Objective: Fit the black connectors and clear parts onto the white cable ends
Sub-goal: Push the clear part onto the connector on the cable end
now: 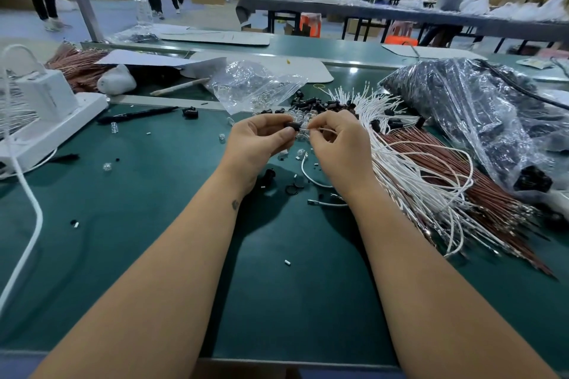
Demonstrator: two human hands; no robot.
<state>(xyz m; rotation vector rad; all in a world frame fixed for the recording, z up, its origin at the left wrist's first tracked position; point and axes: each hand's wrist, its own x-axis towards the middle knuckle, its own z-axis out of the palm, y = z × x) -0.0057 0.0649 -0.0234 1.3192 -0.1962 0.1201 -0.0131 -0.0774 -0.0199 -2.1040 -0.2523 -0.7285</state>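
Observation:
My left hand [261, 140] pinches a small black connector [294, 125] between thumb and fingers, above the green table. My right hand [335, 141] pinches the end of a white cable [320, 130] right beside the connector, and a clear part sits between the two. Behind my hands lies a heap of black connectors and clear parts [311, 106]. A thick bundle of white cables [409, 169] fans out to the right of my right hand. Loose clear parts [300, 152] and a short white cable [311, 177] lie under my hands.
A clear bag of parts [252, 86] lies behind the heap, and a large bag of black parts [480, 114] sits at the right. Brown wires [480, 194] lie under the white ones. A white device [46, 114] stands at the left, with a pen [135, 114] near it.

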